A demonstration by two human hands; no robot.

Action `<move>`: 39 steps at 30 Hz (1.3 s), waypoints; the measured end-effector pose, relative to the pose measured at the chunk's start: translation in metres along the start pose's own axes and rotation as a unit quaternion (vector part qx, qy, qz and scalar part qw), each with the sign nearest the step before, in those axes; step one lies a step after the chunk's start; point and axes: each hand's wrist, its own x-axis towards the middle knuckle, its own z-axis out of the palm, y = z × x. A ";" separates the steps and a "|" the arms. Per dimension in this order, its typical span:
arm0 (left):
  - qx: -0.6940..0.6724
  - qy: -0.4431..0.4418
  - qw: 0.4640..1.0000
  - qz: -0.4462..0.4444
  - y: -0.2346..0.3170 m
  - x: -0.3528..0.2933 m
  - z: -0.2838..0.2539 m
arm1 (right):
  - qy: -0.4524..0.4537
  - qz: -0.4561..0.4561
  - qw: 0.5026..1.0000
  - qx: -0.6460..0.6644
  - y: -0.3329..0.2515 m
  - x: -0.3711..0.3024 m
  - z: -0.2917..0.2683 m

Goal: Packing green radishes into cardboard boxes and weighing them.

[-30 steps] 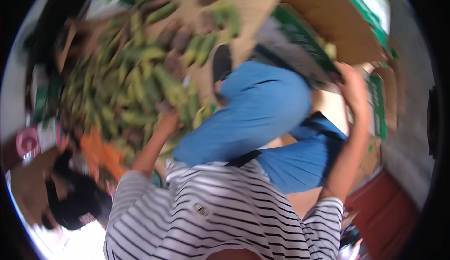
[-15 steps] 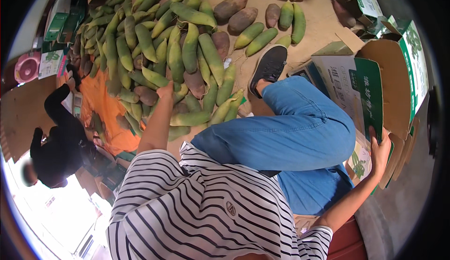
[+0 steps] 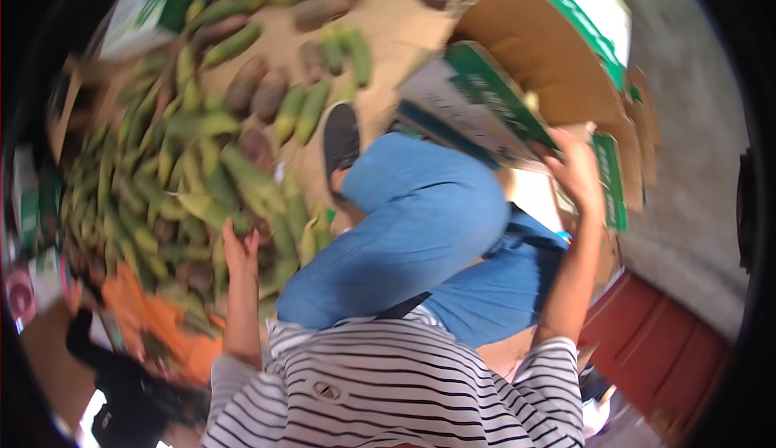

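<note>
My left hand is closed on the thick end of a green radish, lifted at the near side of a big heap of green radishes. The radish's pale tip points to the left. To the right, my right hand grips the edge of a green and white cardboard flap on an open carton. The thumb lies on the flap's near side. What the carton holds is mostly hidden. Motion smears the whole picture.
Dark purplish-brown radishes lie among the green ones on a cardboard sheet. An orange cloth is at the heap's near left. A person in black works at lower left. A red surface is at lower right.
The view has swung to the right, so everything sits further left. My left hand has raised a green radish from the heap. My right hand has moved up along the carton flap.
</note>
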 end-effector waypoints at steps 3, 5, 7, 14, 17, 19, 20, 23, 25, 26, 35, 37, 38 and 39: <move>0.118 -0.146 0.973 0.132 0.012 -0.060 0.074 | -0.002 -0.003 1.000 0.020 -0.006 0.001 -0.005; 0.183 -0.301 0.897 0.265 0.035 -0.106 0.143 | 0.012 -0.014 0.999 0.033 0.002 -0.003 -0.001; 0.231 -0.428 0.798 0.355 0.061 -0.137 0.204 | 0.017 -0.008 0.999 0.039 0.005 -0.010 -0.003; 0.377 -0.538 0.468 0.592 0.080 -0.250 0.377 | -0.038 0.028 0.999 -0.022 -0.001 -0.006 -0.007; 0.458 -0.455 0.341 0.683 0.057 -0.252 0.394 | 0.035 -0.023 0.999 -0.001 0.011 -0.010 0.009; 0.435 -0.461 0.380 0.674 0.052 -0.263 0.376 | 0.068 -0.049 0.996 0.005 0.013 -0.011 0.010; 0.410 -0.459 0.427 0.662 0.051 -0.268 0.364 | 0.071 -0.043 0.997 0.008 0.013 -0.012 0.007; 0.412 -0.485 0.456 0.622 0.052 -0.294 0.327 | 0.043 -0.040 0.998 -0.004 0.017 -0.011 0.007; 0.386 -0.494 0.460 0.629 0.051 -0.314 0.324 | 0.047 -0.042 0.998 0.007 0.020 -0.012 0.010; 0.356 -0.500 0.466 0.637 0.050 -0.322 0.321 | 0.050 -0.046 0.998 0.015 0.019 -0.010 0.013; 0.387 -0.419 0.346 0.745 -0.004 -0.317 0.388 | 0.221 -0.047 0.964 0.138 0.022 -0.007 -0.013; 0.404 -0.365 0.271 0.794 -0.014 -0.283 0.394 | 0.248 -0.043 0.959 0.130 0.023 -0.006 -0.014; 0.413 -0.386 0.241 0.789 -0.015 -0.278 0.392 | 0.244 -0.013 0.961 0.130 0.020 -0.008 -0.020; 0.423 -0.407 0.211 0.782 -0.015 -0.273 0.391 | 0.239 0.015 0.962 0.130 0.017 -0.010 -0.024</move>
